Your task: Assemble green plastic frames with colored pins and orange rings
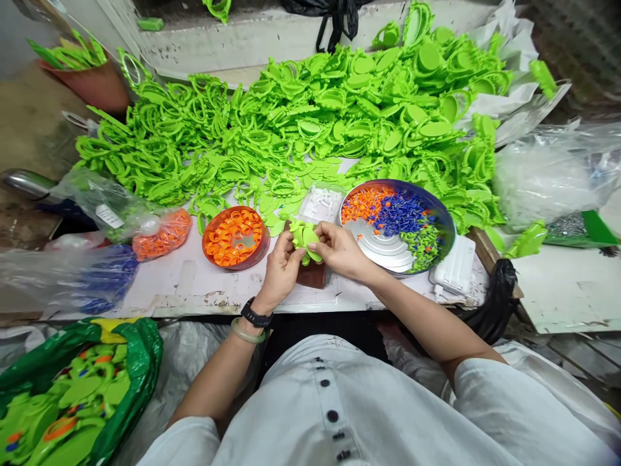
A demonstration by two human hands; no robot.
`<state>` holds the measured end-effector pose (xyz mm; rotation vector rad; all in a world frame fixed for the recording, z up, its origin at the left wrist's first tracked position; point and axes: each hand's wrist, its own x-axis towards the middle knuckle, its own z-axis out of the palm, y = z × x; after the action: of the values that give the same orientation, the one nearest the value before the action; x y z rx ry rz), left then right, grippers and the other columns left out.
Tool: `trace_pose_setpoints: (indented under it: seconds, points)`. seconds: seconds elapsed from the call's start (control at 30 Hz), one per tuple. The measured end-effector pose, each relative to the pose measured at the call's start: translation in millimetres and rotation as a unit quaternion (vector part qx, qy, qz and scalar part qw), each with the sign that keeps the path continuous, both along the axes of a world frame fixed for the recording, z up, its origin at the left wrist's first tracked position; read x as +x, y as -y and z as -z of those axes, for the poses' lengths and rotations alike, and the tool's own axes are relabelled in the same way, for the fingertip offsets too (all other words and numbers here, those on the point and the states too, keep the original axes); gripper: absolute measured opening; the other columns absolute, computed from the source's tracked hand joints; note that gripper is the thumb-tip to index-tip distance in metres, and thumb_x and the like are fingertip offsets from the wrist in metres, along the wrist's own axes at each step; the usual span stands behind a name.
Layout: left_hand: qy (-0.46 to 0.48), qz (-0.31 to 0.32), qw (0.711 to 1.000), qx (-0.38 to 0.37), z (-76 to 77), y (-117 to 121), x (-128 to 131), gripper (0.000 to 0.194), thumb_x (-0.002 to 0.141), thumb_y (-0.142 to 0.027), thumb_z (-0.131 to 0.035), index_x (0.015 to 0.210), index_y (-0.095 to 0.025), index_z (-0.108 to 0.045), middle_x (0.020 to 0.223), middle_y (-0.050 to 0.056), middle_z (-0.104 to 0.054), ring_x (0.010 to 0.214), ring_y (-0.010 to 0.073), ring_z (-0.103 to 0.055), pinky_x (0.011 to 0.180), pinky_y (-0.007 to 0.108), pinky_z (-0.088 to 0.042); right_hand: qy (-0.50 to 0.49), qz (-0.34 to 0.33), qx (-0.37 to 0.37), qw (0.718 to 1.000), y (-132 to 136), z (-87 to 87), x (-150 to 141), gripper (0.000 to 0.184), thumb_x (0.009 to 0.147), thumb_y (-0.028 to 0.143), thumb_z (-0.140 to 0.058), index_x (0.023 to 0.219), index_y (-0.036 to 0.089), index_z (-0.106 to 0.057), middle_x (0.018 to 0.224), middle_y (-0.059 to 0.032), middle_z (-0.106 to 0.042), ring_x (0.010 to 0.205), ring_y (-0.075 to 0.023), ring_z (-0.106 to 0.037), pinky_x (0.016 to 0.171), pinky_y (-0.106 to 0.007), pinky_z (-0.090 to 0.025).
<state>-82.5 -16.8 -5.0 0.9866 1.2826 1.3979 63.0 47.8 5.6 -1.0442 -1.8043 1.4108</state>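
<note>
Left hand [283, 264] and right hand [339, 249] together pinch a green plastic piece [305, 234] over a brown block [312, 277] on the worktop [160, 281]. Orange rings [226, 256] lie in a round dish [262, 251] nearby.

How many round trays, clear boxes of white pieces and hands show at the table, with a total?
Round trays: 2, orange-ring tray, mixed-piece tray
Clear box of white pieces: 1
Hands: 2, left hand, right hand
Total: 5

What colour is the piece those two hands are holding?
The piece is bright lime green, as the head view shows.
</note>
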Motion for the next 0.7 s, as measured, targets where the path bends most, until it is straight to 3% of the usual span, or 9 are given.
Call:
trace_pose_setpoints:
  seconds: [0.1, 0.2, 0.3, 0.37, 0.5, 0.63, 0.7]
  points:
    - [-0.026, -0.021, 0.999, 0.012, -0.8, -1, -3, 0.027, 0.076, -0.023, -0.076, 0.098, -0.023, -0.06, 0.072, -0.005, -0.059, 0.066, 0.0108, -0.052, 0.064, 0.02, -0.042, 0.078, 0.048, 0.151, 0.984, 9, 1.2, -7, 0.011, 0.083, 0.026, -0.056, 0.08, 0.022, -0.047, 0.068, 0.0001, -0.055, 0.064, -0.0159, -0.052, 0.061, -0.027, -0.041]
    - [-0.03, -0.057, 0.998, 0.013, 4.5, -4, -6, 0.024, 0.077, -0.024, -0.076, 0.095, -0.023, -0.061, 0.065, -0.006, -0.053, 0.063, 0.0103, -0.048, 0.061, 0.019, -0.039, 0.122, 0.095, 0.293, 0.944, 18, 13.5, -19, 0.01, 0.088, 0.02, -0.046, 0.079, 0.022, -0.045, 0.076, -0.006, -0.057, 0.073, -0.0207, -0.054, 0.068, -0.032, -0.042]
    - [0.001, -0.077, 0.997, 0.008, 14.5, -6, -7, 0.024, 0.076, -0.027, -0.077, 0.094, -0.024, -0.061, 0.065, -0.006, -0.052, 0.064, 0.0099, -0.05, 0.062, 0.018, -0.039, 0.132, 0.109, 0.355, 0.919, 22, 30.6, -31, 0.019, 0.09, 0.015, -0.039, 0.073, 0.023, -0.044, 0.076, -0.0092, -0.058, 0.077, -0.0233, -0.055, 0.071, -0.035, -0.043]
    - [0.034, -0.084, 0.996, 0.007, 20.3, -7, -7, 0.028, 0.075, -0.029, -0.079, 0.097, -0.024, -0.062, 0.072, -0.005, -0.058, 0.071, 0.0102, -0.056, 0.069, 0.018, -0.043, 0.116, 0.103, 0.33, 0.931, 20, 36.8, -33, 0.019, 0.091, 0.018, -0.041, 0.074, 0.023, -0.046, 0.075, -0.0078, -0.057, 0.076, -0.0226, -0.055, 0.071, -0.034, -0.044]
    - [0.139, -0.071, 0.988, -0.007, 21.7, -7, -10, 0.039, 0.07, -0.031, -0.083, 0.103, -0.025, -0.062, 0.093, -0.002, -0.068, 0.084, 0.011, -0.062, 0.078, 0.021, -0.048, 0.038, 0.04, 0.153, 0.987, 2, 30.6, -23, 0.012, 0.089, 0.033, -0.056, 0.088, 0.021, -0.056, 0.081, -0.0035, -0.061, 0.076, -0.0187, -0.057, 0.071, -0.031, -0.048]
    - [0.219, 0.0, 0.976, -0.019, 16.5, -8, -14, 0.04, 0.069, -0.032, -0.083, 0.104, -0.024, -0.065, 0.105, 0.001, -0.069, 0.093, 0.0141, -0.064, 0.081, 0.025, -0.051, -0.039, 0.027, 0.037, 0.998, -15, 18.6, -11, 0.053, 0.067, 0.04, -0.079, 0.111, 0.02, -0.058, 0.114, -0.008, -0.061, 0.102, -0.0208, -0.058, 0.086, -0.033, -0.051]
    - [0.212, 0.007, 0.977, -0.022, 15.6, -8, -11, 0.04, 0.071, -0.033, -0.082, 0.105, -0.023, -0.065, 0.109, 0.002, -0.069, 0.101, 0.0164, -0.064, 0.088, 0.026, -0.05, -0.104, -0.02, -0.071, 0.992, -18, 16.5, -10, 0.058, 0.063, 0.042, -0.081, 0.111, 0.02, -0.057, 0.112, -0.0068, -0.062, 0.098, -0.0194, -0.059, 0.085, -0.032, -0.052]
